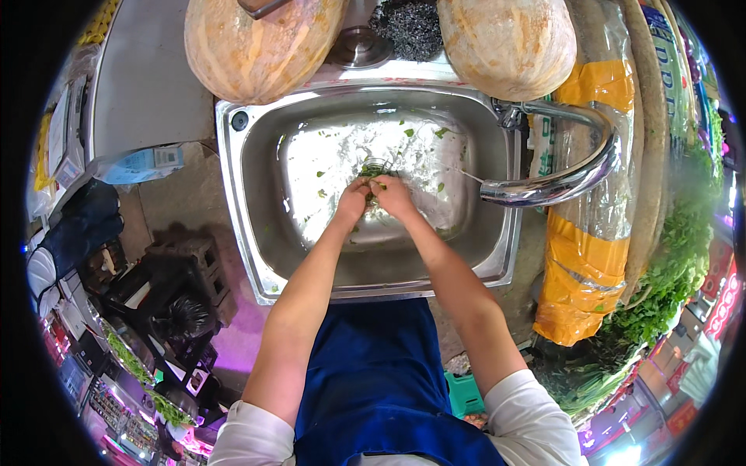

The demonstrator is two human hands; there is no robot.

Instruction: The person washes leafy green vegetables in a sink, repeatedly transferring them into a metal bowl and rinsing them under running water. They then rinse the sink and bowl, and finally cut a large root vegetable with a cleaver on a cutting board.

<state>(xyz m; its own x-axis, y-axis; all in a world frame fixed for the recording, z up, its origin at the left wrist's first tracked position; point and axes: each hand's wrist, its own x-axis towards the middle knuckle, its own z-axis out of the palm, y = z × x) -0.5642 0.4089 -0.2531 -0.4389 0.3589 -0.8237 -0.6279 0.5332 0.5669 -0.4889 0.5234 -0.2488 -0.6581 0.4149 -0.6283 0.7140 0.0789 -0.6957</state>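
My left hand [352, 201] and my right hand [394, 197] meet low in the stainless steel sink [373, 259]. Their fingers are closed around a small bunch of leafy greens [373, 170], part of it hidden by the fingers. Rippling water [326, 204] covers the sink's bottom and reflects bright light. Loose green leaves [441, 133] float about the hands. From the right, a curved chrome faucet [559, 189] reaches over the rim, with a thin stream of water leaving its spout.
Two large pumpkins [265, 49] [507, 46] stand behind the sink, a black mesh-like heap [408, 29] and a metal sink strainer [361, 46] between them. Long packages wrapped with orange tape [586, 274] lie on the right, beside leafy vegetables [670, 279]. Dark crates [192, 268] stand left.
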